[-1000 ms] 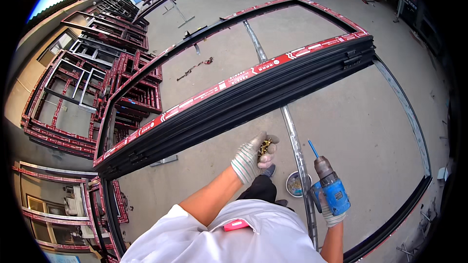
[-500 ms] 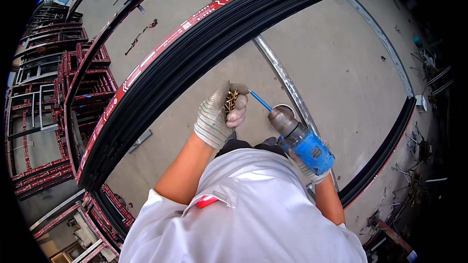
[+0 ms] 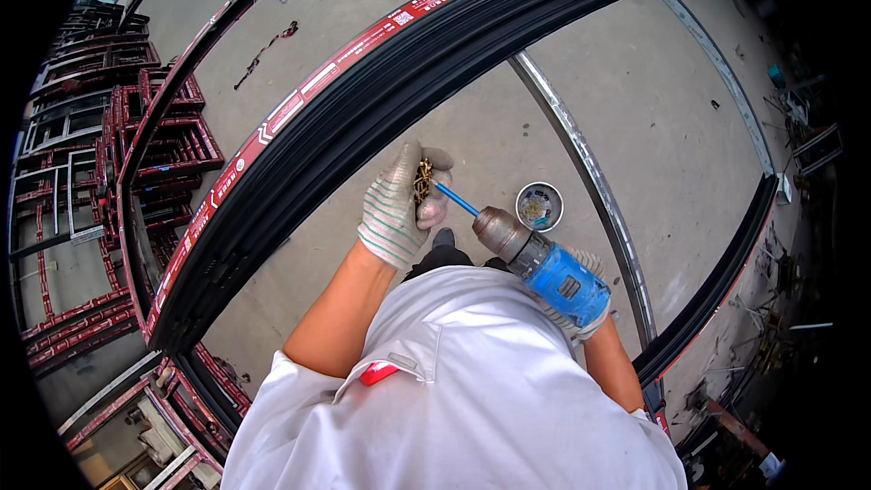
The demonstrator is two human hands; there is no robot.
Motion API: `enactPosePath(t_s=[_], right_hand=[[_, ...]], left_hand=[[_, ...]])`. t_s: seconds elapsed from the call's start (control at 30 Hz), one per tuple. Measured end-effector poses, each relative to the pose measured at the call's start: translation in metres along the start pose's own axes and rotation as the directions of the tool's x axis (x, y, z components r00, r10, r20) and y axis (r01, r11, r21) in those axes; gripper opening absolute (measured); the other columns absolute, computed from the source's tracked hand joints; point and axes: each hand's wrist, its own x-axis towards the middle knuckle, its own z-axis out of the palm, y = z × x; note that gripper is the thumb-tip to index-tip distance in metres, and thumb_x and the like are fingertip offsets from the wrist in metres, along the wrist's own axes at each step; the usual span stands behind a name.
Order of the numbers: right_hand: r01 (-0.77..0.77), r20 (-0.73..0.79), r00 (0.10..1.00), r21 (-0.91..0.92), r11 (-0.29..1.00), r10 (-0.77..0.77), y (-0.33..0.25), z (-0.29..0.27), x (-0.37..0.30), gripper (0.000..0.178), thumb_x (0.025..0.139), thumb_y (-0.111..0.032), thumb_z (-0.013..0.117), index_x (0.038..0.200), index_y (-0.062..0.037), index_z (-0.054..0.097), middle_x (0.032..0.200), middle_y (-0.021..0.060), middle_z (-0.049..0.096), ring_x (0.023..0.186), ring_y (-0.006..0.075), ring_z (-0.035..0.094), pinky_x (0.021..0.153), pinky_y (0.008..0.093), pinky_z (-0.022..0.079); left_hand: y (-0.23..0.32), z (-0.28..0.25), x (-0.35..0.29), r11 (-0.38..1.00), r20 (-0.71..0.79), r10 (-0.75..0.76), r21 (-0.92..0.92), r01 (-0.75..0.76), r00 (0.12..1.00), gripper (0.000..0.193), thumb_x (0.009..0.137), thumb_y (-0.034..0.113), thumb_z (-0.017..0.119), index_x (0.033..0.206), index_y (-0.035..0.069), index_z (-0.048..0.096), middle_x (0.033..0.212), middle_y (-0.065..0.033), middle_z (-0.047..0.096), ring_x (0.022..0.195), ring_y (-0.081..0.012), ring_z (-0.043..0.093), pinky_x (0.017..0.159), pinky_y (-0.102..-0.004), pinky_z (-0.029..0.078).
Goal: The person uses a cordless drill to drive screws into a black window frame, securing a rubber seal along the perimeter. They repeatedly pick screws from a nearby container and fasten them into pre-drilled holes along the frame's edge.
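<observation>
My left hand (image 3: pixel 396 209), in a white knit glove with green stripes, is cupped round a heap of brass-coloured screws (image 3: pixel 423 181). In my right hand (image 3: pixel 581 316), gloved too, is a blue cordless drill (image 3: pixel 564 283) with a grey-brown chuck. A long blue bit (image 3: pixel 456 199) runs from the chuck to the screws, its tip at the left palm and fingers. Whether a screw sits on the tip is too small to tell. Beyond my left hand lies a thick stack of black profiles (image 3: pixel 363 127) with a red printed strip along its outer edge.
A white bucket (image 3: pixel 540 207) with small bits inside stands on the floor beyond the drill. A metal bar (image 3: pixel 581 159) crosses on the right. Red and black frames (image 3: pixel 172 145) pile up at the left. Scattered metal parts (image 3: pixel 771 308) lie at the far right.
The drill has moved left, bringing its bit against the screws in my left hand. My view has shifted, and the bucket is now uncovered beside the drill.
</observation>
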Motion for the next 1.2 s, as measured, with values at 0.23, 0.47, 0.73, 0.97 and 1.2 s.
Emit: enactPosePath(t_s=[0.23,0.47,0.73,0.97,1.2], right_hand=[[-0.009,-0.019,1.000,-0.128,0.992,0.006,-0.012,0.023,0.007,0.039,0.077,-0.004,0.078,0.115,-0.0060,0.068,0.098,0.0025,0.072,0.087,0.0141,0.068,0.080,0.0277,0.055],[-0.052,-0.051,0.998,-0.077,0.996,0.048,-0.031,0.031,0.015,0.038,0.076,-0.008,0.079,0.113,-0.0067,0.068,0.096,0.0060,0.072,0.085,0.0201,0.069,0.079,0.0295,0.055],[-0.092,-0.028,0.995,0.076,0.993,0.094,-0.021,0.044,0.016,0.042,0.079,-0.005,0.079,0.119,-0.0055,0.067,0.104,0.0048,0.071,0.092,0.0150,0.068,0.084,0.0278,0.055],[-0.219,0.003,0.975,0.214,0.952,0.224,-0.027,0.058,0.024,0.037,0.083,-0.003,0.075,0.119,-0.0047,0.067,0.105,0.0035,0.071,0.093,0.0125,0.067,0.085,0.0264,0.055],[-0.058,-0.091,0.994,0.061,0.996,0.063,-0.042,0.072,0.036,0.035,0.081,-0.003,0.074,0.116,-0.0035,0.068,0.101,0.0061,0.071,0.089,0.0160,0.068,0.081,0.0275,0.055]], left_hand=[[0.010,-0.007,-0.003,0.992,-0.113,0.075,0.108,-0.063,0.991,0.046,0.104,0.048,0.048,0.090,0.006,0.061,0.064,-0.0046,0.054,0.039,-0.0087,0.038,0.036,-0.0225,0.026],[0.015,-0.012,0.003,0.986,-0.099,0.061,0.162,-0.045,0.993,0.048,0.103,0.052,0.048,0.090,0.007,0.061,0.063,-0.0049,0.053,0.039,-0.0089,0.037,0.037,-0.0228,0.026],[0.018,-0.018,0.009,0.980,-0.127,0.079,0.192,-0.054,0.989,0.049,0.104,0.052,0.046,0.089,0.007,0.060,0.064,-0.0050,0.052,0.039,-0.0094,0.036,0.037,-0.0232,0.025],[0.027,-0.027,0.008,0.969,-0.111,0.118,0.229,-0.090,0.987,0.051,0.103,0.053,0.046,0.088,0.006,0.061,0.066,-0.0053,0.053,0.041,-0.0089,0.038,0.037,-0.0230,0.025],[0.033,-0.035,0.004,0.959,-0.194,0.168,0.260,-0.115,0.967,0.052,0.103,0.052,0.046,0.091,0.005,0.063,0.067,-0.0043,0.053,0.043,-0.0079,0.038,0.039,-0.0221,0.025]])
